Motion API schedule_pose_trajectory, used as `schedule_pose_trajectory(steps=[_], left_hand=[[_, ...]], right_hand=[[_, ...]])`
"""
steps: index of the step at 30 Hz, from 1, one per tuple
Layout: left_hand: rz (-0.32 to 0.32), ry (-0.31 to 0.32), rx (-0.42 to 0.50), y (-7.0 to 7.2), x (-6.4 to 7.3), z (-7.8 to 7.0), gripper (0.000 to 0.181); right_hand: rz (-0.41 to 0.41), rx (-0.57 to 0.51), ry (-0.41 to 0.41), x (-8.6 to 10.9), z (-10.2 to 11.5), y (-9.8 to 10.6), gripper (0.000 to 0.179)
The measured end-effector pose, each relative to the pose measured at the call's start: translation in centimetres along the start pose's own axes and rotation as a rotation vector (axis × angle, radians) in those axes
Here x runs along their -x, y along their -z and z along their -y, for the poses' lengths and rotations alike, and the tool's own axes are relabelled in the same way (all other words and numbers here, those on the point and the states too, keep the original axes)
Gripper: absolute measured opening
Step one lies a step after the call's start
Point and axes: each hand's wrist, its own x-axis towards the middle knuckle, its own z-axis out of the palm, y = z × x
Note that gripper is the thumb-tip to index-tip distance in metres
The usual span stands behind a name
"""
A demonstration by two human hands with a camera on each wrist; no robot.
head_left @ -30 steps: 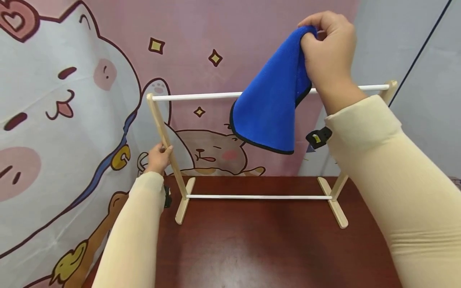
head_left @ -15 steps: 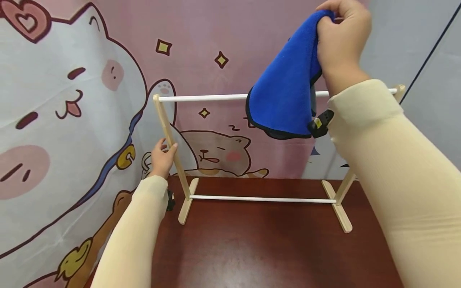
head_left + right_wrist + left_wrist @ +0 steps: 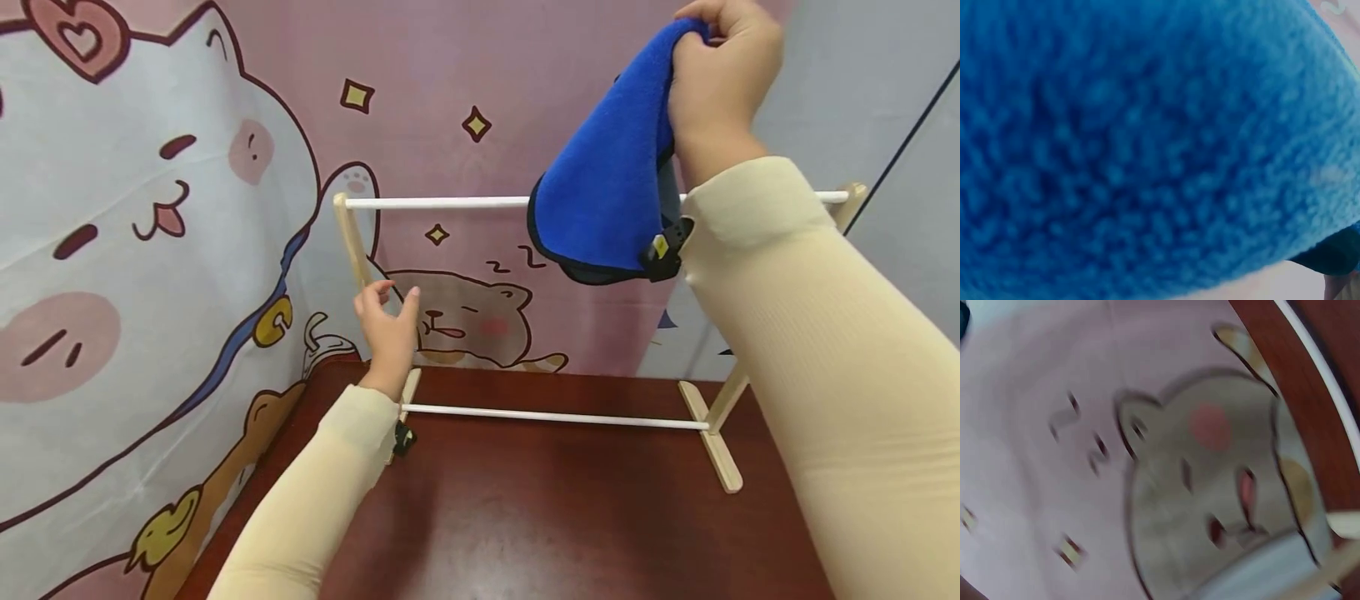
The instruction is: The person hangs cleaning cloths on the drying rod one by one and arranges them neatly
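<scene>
My right hand [image 3: 723,83] pinches the top of a blue cloth [image 3: 600,183] with black edging, high at the upper right of the head view. The cloth hangs in a cone shape and overlaps the white top rail [image 3: 442,202] of a wooden rack. Its fuzzy blue surface [image 3: 1147,137] fills most of the right wrist view. My left hand [image 3: 390,333] has its thumb and fingers spread, holding nothing, in front of the rack's left post [image 3: 352,237]. The left wrist view is blurred and shows mostly the backdrop.
The rack stands on a dark red-brown table [image 3: 525,508], with a white lower rail [image 3: 555,417] and a wooden right foot [image 3: 712,442]. A cartoon-printed backdrop [image 3: 420,133] hangs behind and at the left. A black wrist camera [image 3: 663,248] overlaps the cloth's lower edge.
My left hand has let go of the rack's left post and moved right, its fingers apart. The right hand has gone up and to the right with the cloth. The view has shifted slightly.
</scene>
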Motion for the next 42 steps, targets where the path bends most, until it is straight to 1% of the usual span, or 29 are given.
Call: schedule_pose_trajectory(steps=[3, 6, 9, 12, 14, 16, 18, 20, 21, 23, 25, 27, 31, 35, 39, 42], left_hand=[[0.126, -0.046, 0.072, -1.7, 1.7, -1.8, 0.03], [0.274, -0.037, 0.148, -3.4, 3.3, -3.6, 0.026], [0.406, 0.001, 0.18, -4.9, 4.6, -5.0, 0.026], [0.537, 0.037, 0.156, -6.5, 5.7, -6.2, 0.029], [0.614, 0.064, 0.157, -7.6, 6.4, -7.0, 0.034], [0.669, 0.106, 0.186, -8.8, 7.0, -8.0, 0.039], [0.696, 0.158, 0.227, -10.1, 7.3, -8.9, 0.039], [0.695, 0.211, 0.262, -11.3, 7.5, -9.7, 0.039], [0.684, 0.245, 0.285, -11.8, 7.6, -10.1, 0.037], [0.658, 0.291, 0.309, -12.7, 7.6, -10.6, 0.034], [0.62, 0.33, 0.342, -13.3, 7.5, -11.1, 0.032], [0.575, 0.352, 0.383, -13.6, 7.3, -11.6, 0.03], [0.502, 0.346, 0.425, -13.6, 6.4, -12.1, 0.028], [0.432, 0.304, 0.434, -13.1, 4.9, -12.0, 0.023], [0.354, 0.258, 0.451, -12.7, 3.0, -11.9, 0.018], [0.297, 0.208, 0.446, -12.2, 1.6, -12.0, 0.017]], right_hand=[[-0.008, -0.022, -0.007, -0.2, -0.2, -0.3, 0.033], [-0.021, -0.015, 0.005, -0.4, -0.3, -0.6, 0.035], [-0.031, -0.01, 0.012, -0.6, -0.4, -0.8, 0.036], [-0.033, -0.007, 0.012, -0.8, -0.6, -0.8, 0.035], [-0.036, 0.002, 0.011, -0.8, -0.6, -0.9, 0.035], [-0.033, 0.006, 0.008, -0.8, -0.7, -0.9, 0.034], [-0.031, 0.012, 0.005, -0.7, -0.7, -1.0, 0.033], [-0.027, 0.005, -0.005, -0.7, -0.7, -1.0, 0.033], [-0.026, 0.001, -0.011, -0.7, -0.7, -1.1, 0.033], [-0.031, -0.005, -0.019, -0.6, -0.7, -1.2, 0.033], [-0.034, -0.021, -0.036, -0.6, -0.6, -1.3, 0.034], [-0.043, -0.023, -0.044, -0.6, -0.6, -1.4, 0.035], [-0.051, -0.041, -0.079, -0.6, -1.1, -1.2, 0.033], [-0.066, -0.051, -0.138, -0.6, -1.8, -0.6, 0.03], [-0.093, -0.047, -0.174, -0.7, -2.2, -0.1, 0.03], [-0.092, -0.02, -0.172, -0.8, -2.5, 0.2, 0.031]])
